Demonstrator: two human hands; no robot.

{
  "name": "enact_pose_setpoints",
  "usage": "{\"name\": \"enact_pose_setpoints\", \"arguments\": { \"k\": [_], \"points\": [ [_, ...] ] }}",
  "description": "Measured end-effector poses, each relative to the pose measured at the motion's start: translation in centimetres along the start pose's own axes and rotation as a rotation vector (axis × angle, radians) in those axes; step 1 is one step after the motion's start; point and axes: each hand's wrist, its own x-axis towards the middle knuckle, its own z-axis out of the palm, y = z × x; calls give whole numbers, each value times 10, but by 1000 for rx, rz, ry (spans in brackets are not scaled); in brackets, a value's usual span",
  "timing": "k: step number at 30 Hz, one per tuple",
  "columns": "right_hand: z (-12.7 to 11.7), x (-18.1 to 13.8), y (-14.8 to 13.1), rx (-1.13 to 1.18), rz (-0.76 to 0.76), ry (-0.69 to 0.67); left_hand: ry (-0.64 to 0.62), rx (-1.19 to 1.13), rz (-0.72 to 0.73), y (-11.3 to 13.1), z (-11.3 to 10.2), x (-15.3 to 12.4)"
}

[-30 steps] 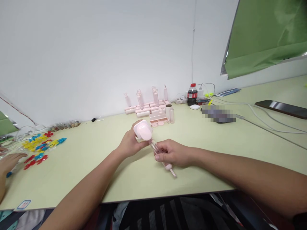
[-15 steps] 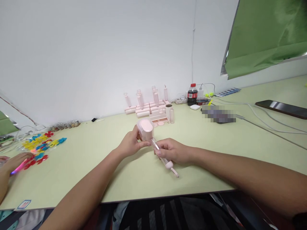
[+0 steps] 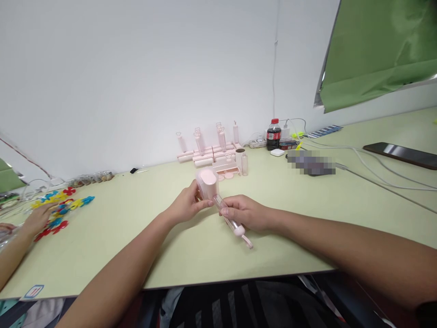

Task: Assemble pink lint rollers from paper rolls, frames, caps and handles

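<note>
In front of me my left hand (image 3: 189,203) is closed around the wide head of a pink lint roller (image 3: 207,180). Its head has a pale, rounded end face and a translucent cover. My right hand (image 3: 243,212) grips the clear handle (image 3: 235,225), thumb laid along it. The handle slants down to the right from the head and ends in a pink cap with a small loop (image 3: 247,242). Both hands rest low over the table, and my left fingers are partly hidden behind the head.
Similar pink rollers (image 3: 204,160) with upright clear handles stand by the wall, beside pink parts. Right of them are a cola bottle (image 3: 273,135), a white case (image 3: 277,152), cables and a phone (image 3: 403,157). At left, another person's hand (image 3: 39,220) touches colourful flower-shaped pieces (image 3: 77,205).
The lint roller and my right hand have shifted slightly; the handle's end loop has moved up and left. My grip stays the same. The other person's hand has moved right, over the colourful pieces.
</note>
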Motion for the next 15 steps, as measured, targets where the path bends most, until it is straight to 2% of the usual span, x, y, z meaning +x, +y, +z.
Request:
{"name": "enact_pose_setpoints", "arguments": {
  "k": [7, 11, 15],
  "points": [
    [-2, 2, 1, 7, -42, 31, -67, -106, -11, 0, 0, -1],
    [-2, 3, 2, 51, -62, 66, -128, -427, -3, 4, 3, 1],
    [-1, 2, 1, 39, -28, 102, -68, -638, -149, 5, 3, 4]
  ]
}}
